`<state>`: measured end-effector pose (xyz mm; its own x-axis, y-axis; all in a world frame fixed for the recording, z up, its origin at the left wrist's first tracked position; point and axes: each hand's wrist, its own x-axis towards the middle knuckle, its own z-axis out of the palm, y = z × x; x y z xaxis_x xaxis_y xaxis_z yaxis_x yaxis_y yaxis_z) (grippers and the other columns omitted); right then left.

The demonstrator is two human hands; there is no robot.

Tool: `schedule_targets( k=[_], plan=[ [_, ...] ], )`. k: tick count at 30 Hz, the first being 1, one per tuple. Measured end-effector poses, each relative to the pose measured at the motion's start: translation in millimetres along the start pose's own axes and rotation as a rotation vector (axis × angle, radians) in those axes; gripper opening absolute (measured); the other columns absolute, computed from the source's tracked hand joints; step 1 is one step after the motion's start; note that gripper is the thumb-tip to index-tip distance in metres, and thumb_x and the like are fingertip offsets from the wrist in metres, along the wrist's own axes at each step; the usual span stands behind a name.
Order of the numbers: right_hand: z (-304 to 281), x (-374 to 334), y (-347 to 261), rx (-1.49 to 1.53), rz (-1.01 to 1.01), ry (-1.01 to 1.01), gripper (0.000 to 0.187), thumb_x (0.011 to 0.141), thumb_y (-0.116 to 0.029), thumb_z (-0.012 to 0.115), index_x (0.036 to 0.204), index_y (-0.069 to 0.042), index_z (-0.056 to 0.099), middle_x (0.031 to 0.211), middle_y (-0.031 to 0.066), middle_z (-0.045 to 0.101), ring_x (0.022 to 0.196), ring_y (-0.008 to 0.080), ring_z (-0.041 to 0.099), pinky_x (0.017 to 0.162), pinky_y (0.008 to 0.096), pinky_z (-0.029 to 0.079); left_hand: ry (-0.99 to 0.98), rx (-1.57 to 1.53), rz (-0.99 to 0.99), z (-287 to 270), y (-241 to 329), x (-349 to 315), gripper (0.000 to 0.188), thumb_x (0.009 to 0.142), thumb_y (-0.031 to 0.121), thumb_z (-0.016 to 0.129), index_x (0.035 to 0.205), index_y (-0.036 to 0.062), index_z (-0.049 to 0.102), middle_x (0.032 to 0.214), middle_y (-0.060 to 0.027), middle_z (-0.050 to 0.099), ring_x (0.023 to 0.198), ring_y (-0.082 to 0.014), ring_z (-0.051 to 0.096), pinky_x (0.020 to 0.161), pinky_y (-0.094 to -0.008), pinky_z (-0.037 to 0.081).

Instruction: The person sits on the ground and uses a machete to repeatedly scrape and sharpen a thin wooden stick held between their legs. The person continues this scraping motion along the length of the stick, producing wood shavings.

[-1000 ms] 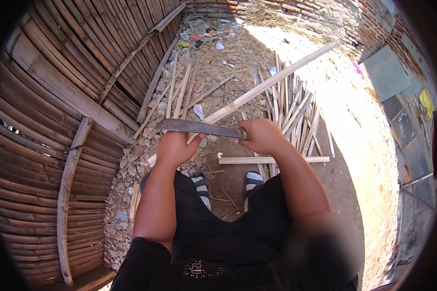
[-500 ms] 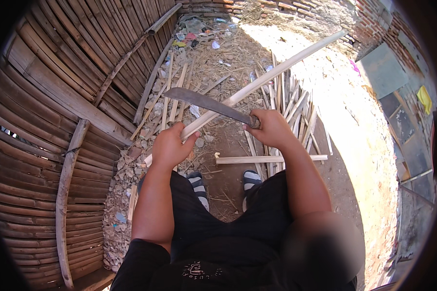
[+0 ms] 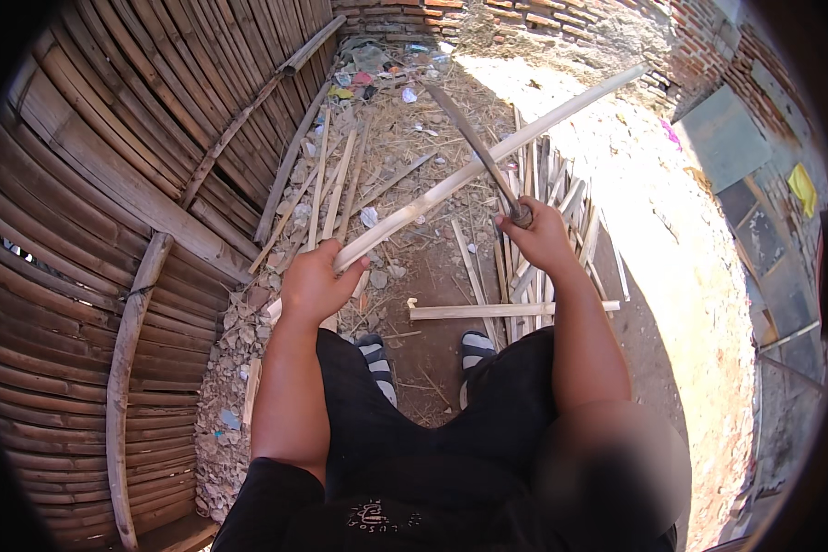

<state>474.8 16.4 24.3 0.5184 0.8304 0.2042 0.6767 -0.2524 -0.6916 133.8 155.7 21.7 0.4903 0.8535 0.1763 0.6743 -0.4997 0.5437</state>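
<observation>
My left hand (image 3: 320, 281) is closed round the near part of a long, pale bamboo strip (image 3: 432, 195), which slants up toward the far right. Its short near end sticks out past the wrist. In my right hand (image 3: 545, 237) is the handle of a machete (image 3: 475, 140). The dark blade points up and to the left and crosses the strip about midway. Whether blade and strip touch I cannot tell. Below my hands a shorter pale strip (image 3: 488, 313) lies crosswise on the ground, with a small curl at its left end.
Several cut strips (image 3: 561, 198) lie in a pile to the right, and more strips (image 3: 339, 179) lie at left. A bamboo wall (image 3: 92, 304) stands close on my left. Rubble and litter (image 3: 405, 87) cover the ground toward the brick wall (image 3: 561, 18).
My right hand has moved right along the strip, and the machete has swung from lying nearly level to pointing steeply away. My left hand has barely shifted on the strip.
</observation>
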Motion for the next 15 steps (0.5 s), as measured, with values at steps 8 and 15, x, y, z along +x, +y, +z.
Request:
schedule_targets(
  k=[8,15],
  plan=[
    [27,-9,-43,-0.291,-0.36,-0.286,0.037,0.085,-0.036,0.079,0.105,-0.007,0.07,0.082,0.0198,0.071,0.085,0.042,0.069,0.077,0.0519,0.053,0.005,-0.013,0.043,1,-12,0,0.047,0.088,0.051,0.075,0.095,0.0042,0.068,0.071,-0.0197,0.068,0.072,-0.0406,0.07,0.066,-0.0489,0.053],
    [-4,8,6,-0.079,0.011,-0.018,0.049,0.088,-0.04,0.08,0.113,0.001,0.07,0.075,0.0223,0.069,0.076,0.0347,0.072,0.072,0.0445,0.054,0.03,0.015,0.006,-3,-10,3,0.037,0.088,0.04,0.078,0.098,0.0044,0.073,0.075,-0.0175,0.071,0.07,-0.0343,0.071,0.065,-0.0419,0.053]
  ],
)
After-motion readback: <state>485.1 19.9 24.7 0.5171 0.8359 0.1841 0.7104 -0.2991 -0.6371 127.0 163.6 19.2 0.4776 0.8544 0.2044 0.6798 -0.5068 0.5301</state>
